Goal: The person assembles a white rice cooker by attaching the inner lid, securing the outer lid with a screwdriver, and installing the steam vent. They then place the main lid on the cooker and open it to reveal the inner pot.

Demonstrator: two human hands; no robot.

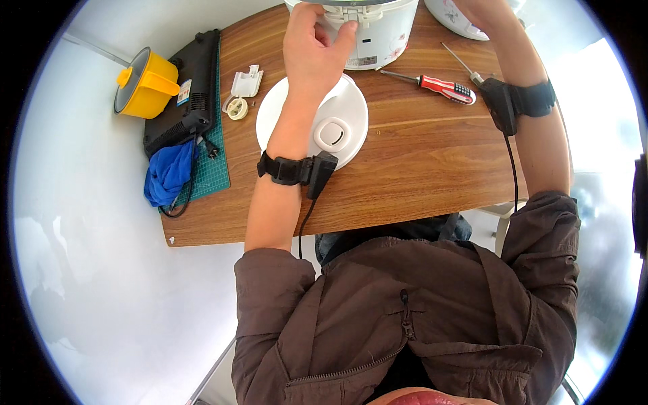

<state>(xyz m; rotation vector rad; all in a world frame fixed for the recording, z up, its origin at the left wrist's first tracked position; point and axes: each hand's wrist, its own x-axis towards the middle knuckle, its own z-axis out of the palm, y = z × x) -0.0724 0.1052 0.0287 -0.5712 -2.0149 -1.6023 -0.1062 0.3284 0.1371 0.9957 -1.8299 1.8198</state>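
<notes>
At the top edge stands a white rice cooker [388,40] with a floral print, its upper part cut off. My left hand [314,50] is closed at its front, fingers curled and thumb on the latch [352,16]. Beneath my left forearm lies a white oval lid cover [356,111] with a small rounded vent piece [331,134]. My right hand [487,15] is at the top right, beside a white rounded part [453,17] with a floral print. Its fingers are mostly out of the picture, so its grip is hidden.
A red-and-white screwdriver [445,88] and a thinner screwdriver [462,62] lie right of the cooker. Small white plastic parts [246,84] sit on the left. Beyond are a green cutting mat [214,169], black device [196,81], yellow pot [152,84] and blue cloth [169,174].
</notes>
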